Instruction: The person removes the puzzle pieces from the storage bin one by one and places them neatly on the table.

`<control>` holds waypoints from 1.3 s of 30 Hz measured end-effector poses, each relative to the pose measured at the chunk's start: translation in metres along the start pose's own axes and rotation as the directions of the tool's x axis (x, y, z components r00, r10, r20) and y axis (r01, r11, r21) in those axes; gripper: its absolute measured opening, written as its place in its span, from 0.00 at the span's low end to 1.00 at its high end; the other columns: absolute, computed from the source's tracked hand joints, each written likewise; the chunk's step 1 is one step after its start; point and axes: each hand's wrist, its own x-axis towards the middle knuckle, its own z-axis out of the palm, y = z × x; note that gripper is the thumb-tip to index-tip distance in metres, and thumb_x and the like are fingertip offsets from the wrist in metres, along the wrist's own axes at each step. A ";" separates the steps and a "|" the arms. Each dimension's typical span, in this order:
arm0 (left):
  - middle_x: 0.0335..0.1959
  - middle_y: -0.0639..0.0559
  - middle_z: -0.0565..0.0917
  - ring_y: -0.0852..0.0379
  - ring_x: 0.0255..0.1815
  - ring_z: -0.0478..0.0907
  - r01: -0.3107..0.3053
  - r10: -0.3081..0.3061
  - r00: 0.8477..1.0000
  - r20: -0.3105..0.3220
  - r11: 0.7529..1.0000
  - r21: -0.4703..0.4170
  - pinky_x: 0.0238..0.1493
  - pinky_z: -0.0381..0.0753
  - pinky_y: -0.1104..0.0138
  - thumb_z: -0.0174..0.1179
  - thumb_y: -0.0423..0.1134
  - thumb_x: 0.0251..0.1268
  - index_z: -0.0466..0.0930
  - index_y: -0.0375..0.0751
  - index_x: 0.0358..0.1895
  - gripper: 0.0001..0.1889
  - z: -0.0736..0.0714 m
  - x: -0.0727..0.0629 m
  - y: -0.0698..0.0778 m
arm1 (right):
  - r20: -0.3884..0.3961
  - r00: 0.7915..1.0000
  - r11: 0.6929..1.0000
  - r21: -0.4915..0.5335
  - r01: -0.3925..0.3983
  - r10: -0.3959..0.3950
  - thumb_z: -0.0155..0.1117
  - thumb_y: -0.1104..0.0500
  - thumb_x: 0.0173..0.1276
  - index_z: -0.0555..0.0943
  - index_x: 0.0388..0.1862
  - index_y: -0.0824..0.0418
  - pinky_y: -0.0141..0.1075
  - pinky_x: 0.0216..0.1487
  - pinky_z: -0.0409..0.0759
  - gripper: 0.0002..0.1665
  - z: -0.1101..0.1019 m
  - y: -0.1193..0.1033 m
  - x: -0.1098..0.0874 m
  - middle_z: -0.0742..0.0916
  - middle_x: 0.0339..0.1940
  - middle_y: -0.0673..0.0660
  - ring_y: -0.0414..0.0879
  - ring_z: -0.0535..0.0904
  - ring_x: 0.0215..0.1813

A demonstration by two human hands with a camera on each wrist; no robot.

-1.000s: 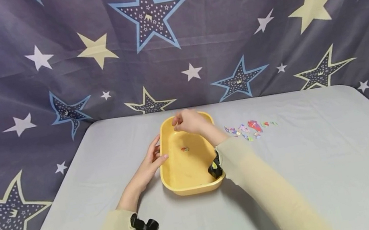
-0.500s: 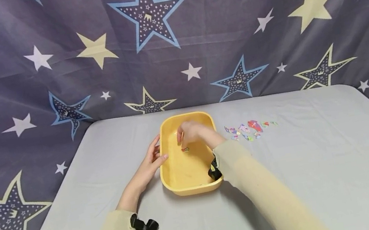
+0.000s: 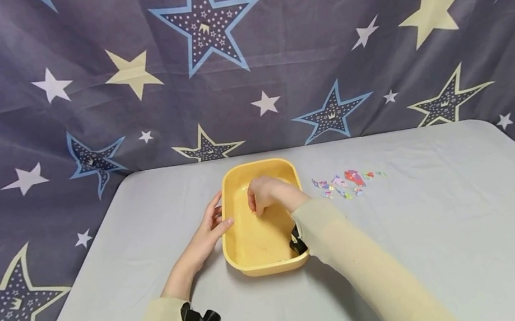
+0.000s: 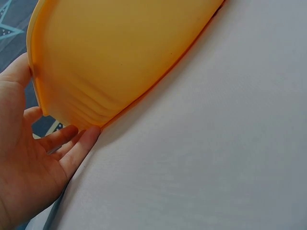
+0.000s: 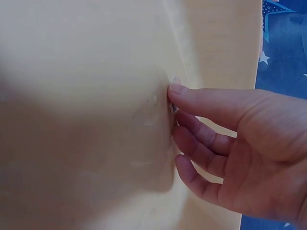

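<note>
A yellow plastic basin (image 3: 269,268) stands on the grey cloth. My left hand (image 3: 205,238) holds its left side, with the thumb on the rim and the other fingers against the outer wall, as the left wrist view shows. Inside the basin, my right hand (image 3: 270,190) is low over the floor. Between its thumb and index finger it pinches a small thin colourful cutout, like a sticker (image 5: 176,80), mostly hidden by the thumb; the other fingers of the right hand (image 5: 230,143) curl loosely beneath.
Right of the basin lie several small colourful cutouts, among them a larger red piece (image 3: 354,177). A dark curtain (image 3: 271,56) with stars hangs behind the table (image 3: 431,222). A black strap mount (image 3: 201,318) sits on the left wrist.
My right hand has come down from the basin's far end to the cutout on its floor and now pinches it. The left hand keeps its hold on the basin's side.
</note>
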 end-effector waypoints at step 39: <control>0.64 0.34 0.59 0.44 0.58 0.66 0.016 -0.016 1.000 0.010 1.000 0.004 0.59 0.64 0.58 0.48 0.38 0.66 0.39 0.50 0.73 0.36 0.004 -0.013 0.031 | -0.028 1.000 0.999 -0.044 -0.007 0.006 0.68 0.55 0.54 0.81 0.28 0.54 0.27 0.34 0.68 0.05 -0.001 -0.002 -0.001 0.79 0.26 0.44 0.39 0.70 0.32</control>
